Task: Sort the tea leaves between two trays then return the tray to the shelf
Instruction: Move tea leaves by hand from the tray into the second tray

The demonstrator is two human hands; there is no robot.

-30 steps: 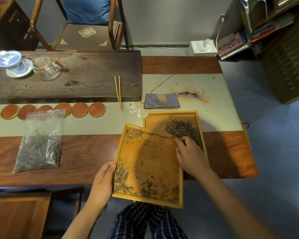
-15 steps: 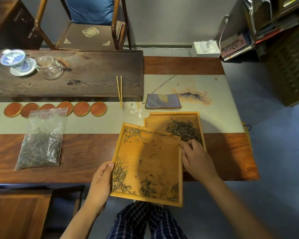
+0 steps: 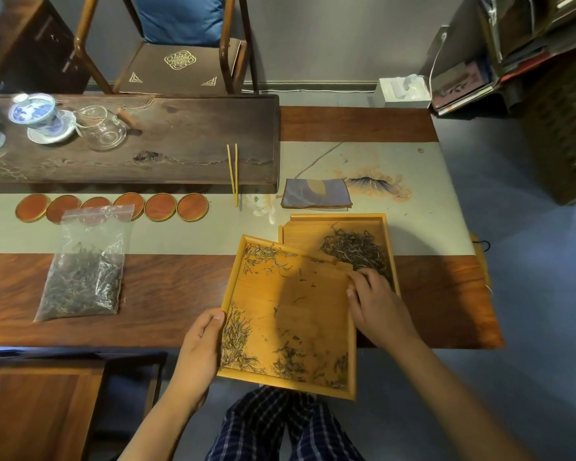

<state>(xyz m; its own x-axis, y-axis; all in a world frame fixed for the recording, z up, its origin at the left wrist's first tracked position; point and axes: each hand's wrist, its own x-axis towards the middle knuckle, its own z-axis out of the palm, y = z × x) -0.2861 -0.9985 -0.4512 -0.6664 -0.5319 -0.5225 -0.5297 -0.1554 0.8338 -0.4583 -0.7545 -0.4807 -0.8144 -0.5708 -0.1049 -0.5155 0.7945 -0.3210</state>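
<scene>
Wooden table (image 3: pixel 180 294): long and dark, with a pale runner across the middle; both trays lie at its near right part.
Near tray (image 3: pixel 290 311): light bamboo, hanging partly over the table edge toward the person; its far right corner overlaps the far tray.
Far tray (image 3: pixel 300 227): flat on the table behind the near one, with one dense heap of tea leaves (image 3: pixel 356 251).
Left hand (image 3: pixel 200 347): it grips the left rim of the near tray, thumb on top of the rim.
Right hand (image 3: pixel 376 304): fingers bent at the right rim of the near tray, where the two trays meet; I cannot tell if it pinches leaves or only touches the rim.
Loose leaves (image 3: pixel 240 341): still scattered in the near tray, in the corners and along the near edge.
Progress: I judge that sorting is well advanced but not finished; return to the shelf (image 3: pixel 529 44) is not yet begun.
Bag of tea (image 3: pixel 80 277): clear plastic, lying well apart to the left.
Writing: none readable; dark brush marks on a booklet (image 3: pixel 459 84) at the shelf are too small to read.
</scene>
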